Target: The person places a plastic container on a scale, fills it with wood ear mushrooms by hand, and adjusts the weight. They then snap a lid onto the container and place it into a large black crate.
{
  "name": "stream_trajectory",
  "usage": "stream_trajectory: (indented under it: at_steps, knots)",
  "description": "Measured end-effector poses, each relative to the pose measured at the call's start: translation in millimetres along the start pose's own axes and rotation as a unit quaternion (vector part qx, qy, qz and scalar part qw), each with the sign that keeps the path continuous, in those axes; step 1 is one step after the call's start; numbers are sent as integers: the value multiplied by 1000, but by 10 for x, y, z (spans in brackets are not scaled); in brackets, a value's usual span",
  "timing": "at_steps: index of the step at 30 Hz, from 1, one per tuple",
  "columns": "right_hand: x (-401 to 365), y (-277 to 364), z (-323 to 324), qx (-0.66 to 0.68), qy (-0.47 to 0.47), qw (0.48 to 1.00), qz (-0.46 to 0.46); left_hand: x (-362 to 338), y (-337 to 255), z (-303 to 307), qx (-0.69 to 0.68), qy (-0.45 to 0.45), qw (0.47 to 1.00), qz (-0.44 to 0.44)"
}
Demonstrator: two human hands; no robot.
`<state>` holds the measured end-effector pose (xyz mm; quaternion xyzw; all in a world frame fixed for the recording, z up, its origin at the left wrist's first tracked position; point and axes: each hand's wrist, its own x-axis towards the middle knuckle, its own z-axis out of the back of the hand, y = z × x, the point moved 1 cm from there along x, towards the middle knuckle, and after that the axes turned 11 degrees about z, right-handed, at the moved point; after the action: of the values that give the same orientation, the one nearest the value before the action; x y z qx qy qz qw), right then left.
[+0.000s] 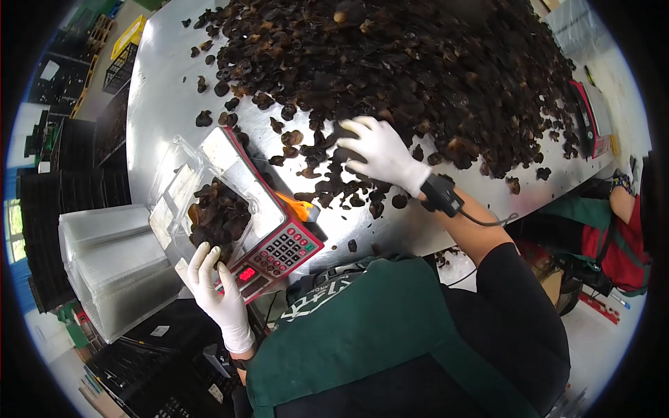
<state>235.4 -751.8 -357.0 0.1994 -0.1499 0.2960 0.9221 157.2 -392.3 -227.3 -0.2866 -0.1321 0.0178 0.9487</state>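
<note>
My left hand [218, 296], in a white glove, rests at the near edge of a clear plastic container [167, 187], its fingers stretched out and apart. Inside the container lies a heap of dark brown wood ear mushrooms [219, 212]. That container sits on a red digital scale [282, 254] with a lit red display. Also gloved in white, my right hand [380, 150] reaches with spread fingers over loose mushrooms at the near edge of the big mushroom pile [390, 63]. Dark pieces lie at its fingertips; what is under the palm is hidden.
An orange-handled tool [298, 207] lies beside the scale on the metal table [164, 76]. Stacked clear containers [122, 268] stand left of the scale. Black crates [63, 202] rise behind them. At right are a second scale [591, 118] and another person's red sleeve [631, 244].
</note>
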Motion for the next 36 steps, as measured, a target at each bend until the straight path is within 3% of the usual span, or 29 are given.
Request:
stream_trajectory:
  at_steps: [5,10,16,19,21,23,24,27,30,34,36]
  knots:
    - [-533,233,62,-34,-99,993,-45,-11,61,32,12,-11,1000,-10]
    - [-597,388,46,-20,-21,994,-102,21,10,-11,57,4,997,-48]
    - [-165,-7,-63,-40,-97,994,-40,40,-31,-89,16,22,999,-41]
    - [-10,-202,-74,25,-106,993,-48,36,-31,-44,18,12,999,-44]
    - [92,-328,-32,119,-88,980,-132,14,-8,0,23,4,999,-39]
    - [165,-440,55,236,-54,937,-252,-2,41,41,15,-5,999,-30]
    - [245,-432,189,309,-15,891,-334,-5,73,56,18,-13,999,-31]
    - [354,-338,410,559,-105,724,-391,-25,144,75,22,-29,999,-28]
    - [361,-355,358,675,-130,597,-414,-16,159,71,4,-30,1000,-10]
    - [477,-206,354,749,-127,495,-423,-14,195,57,-11,-34,999,5]
    - [550,-132,329,753,-136,495,-412,-7,210,63,-12,-38,999,5]
